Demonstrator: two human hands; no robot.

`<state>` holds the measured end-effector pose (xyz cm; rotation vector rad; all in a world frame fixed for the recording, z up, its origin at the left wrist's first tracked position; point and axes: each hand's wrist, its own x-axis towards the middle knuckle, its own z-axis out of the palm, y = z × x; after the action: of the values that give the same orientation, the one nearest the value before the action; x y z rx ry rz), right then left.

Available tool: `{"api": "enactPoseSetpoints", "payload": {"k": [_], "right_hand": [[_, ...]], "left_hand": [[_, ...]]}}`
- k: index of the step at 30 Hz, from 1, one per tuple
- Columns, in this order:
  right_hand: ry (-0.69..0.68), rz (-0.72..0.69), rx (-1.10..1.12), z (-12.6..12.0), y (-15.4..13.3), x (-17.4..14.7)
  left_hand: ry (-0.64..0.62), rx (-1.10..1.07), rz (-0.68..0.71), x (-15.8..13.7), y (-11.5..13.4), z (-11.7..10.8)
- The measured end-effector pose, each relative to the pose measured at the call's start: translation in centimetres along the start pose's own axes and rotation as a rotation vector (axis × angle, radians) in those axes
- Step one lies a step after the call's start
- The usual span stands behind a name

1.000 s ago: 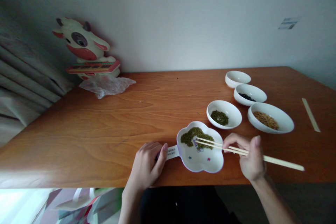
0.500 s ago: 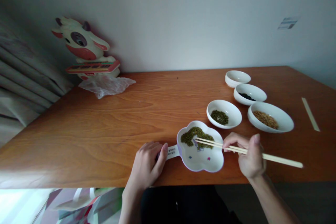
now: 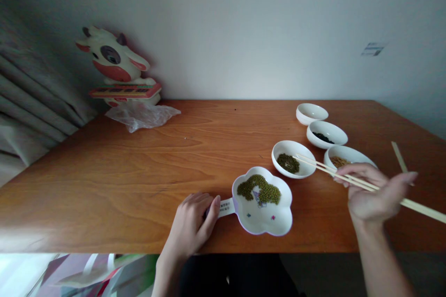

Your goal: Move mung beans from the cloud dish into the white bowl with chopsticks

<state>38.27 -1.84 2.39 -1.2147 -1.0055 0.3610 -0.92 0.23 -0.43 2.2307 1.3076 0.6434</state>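
Note:
My left hand [image 3: 193,220] is closed on the handle of a white, flower-shaped dish [image 3: 263,226] with a purple rim. Green mung beans [image 3: 270,192] lie in the upper part of that dish. In my right hand [image 3: 372,195] is a pair of chopsticks [image 3: 322,166], whose tips are over a round white bowl [image 3: 301,172]. More mung beans [image 3: 287,163] rest in this bowl. Whether the tips grip a bean is too small to tell. My right hand partly covers another white bowl [image 3: 355,153] of tan beans [image 3: 337,162].
Behind are a white bowl [image 3: 334,131] with dark beans and a further white bowl [image 3: 311,112]. A pale strip [image 3: 399,155] lies at the right. A cow toy with a keyboard [image 3: 120,67] and a clear plastic bag [image 3: 142,117] stand far left on the wooden table [image 3: 195,158].
My right hand has moved right and away from me, carrying the chopstick tips from the flower-shaped dish to the round mung bean bowl. My left hand stays on the handle. The view has shifted slightly.

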Motion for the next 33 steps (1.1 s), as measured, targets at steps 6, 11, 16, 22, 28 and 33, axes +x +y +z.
{"api": "enactPoseSetpoints", "payload": {"k": [6, 11, 16, 22, 28, 33], "right_hand": [[-0.273, 0.035, 0.037, 1.3, -0.7, -3.3], [-0.614, 0.006, 0.053, 2.7, -1.0, -1.8], [-0.808, 0.03, 0.049, 4.9, -0.8, 1.6], [-0.975, 0.067, 0.015, 6.2, 0.4, 4.2], [-0.948, 0.075, 0.088, 4.5, 0.5, 3.9], [-1.01, 0.103, 0.089, 4.0, 0.2, 3.4]], "left_hand": [[0.001, 0.027, 0.031, -0.1, 0.4, -0.1], [-0.006, 0.044, 0.016, 0.1, 0.5, -0.2], [-0.006, 0.063, 0.0, 0.1, 0.6, -0.1], [-0.009, 0.071, 0.003, 0.1, 0.7, -0.1], [-0.032, 0.039, -0.002, 0.2, 0.7, -0.3], [-0.048, 0.022, -0.005, 0.1, 0.4, -0.2]]}}
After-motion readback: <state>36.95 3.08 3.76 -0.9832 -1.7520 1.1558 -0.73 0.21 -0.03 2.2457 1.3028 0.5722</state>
